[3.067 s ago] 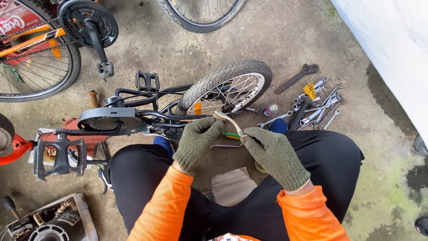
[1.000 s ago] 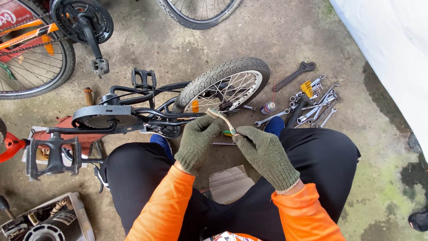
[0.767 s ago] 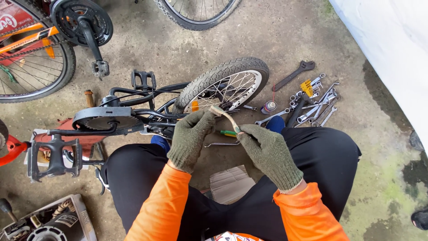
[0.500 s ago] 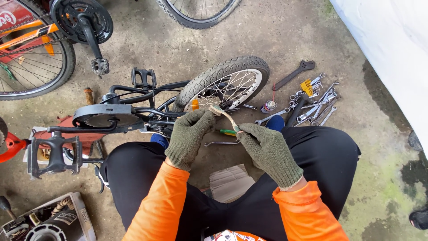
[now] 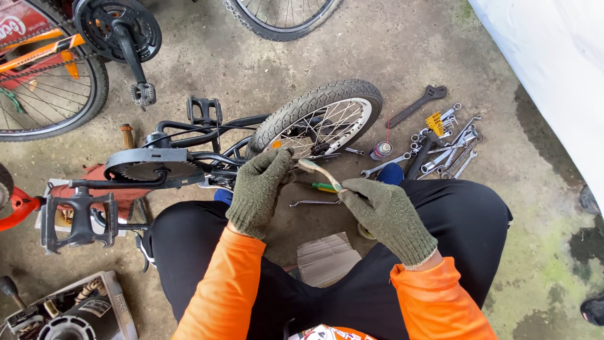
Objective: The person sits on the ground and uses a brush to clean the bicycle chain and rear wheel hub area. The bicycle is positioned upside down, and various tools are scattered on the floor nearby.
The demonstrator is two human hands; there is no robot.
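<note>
Gloves cover both hands: left hand [image 5: 259, 191] curls closed at the small wheel [image 5: 318, 118], right hand [image 5: 385, 217] pinches a pale brush [image 5: 319, 172] between them.

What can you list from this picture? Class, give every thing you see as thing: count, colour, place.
small bicycle wheel: one, grey tyre, silver spokes, lying on the floor ahead of the knees
crank and pedals: one set, black, left of the small wheel
toothbrush: one, pale worn handle, between the two hands
spanners: a heap, silver, on the floor at right
adjustable wrench: one, dark, above the heap
small tin: one, lying beside the spanners
large bicycle wheels: two, black tyres, top left and top centre
cardboard piece: one, brown, between the legs
left hand: green knit glove, fingers at the wheel
right hand: green knit glove, holding the toothbrush
</note>
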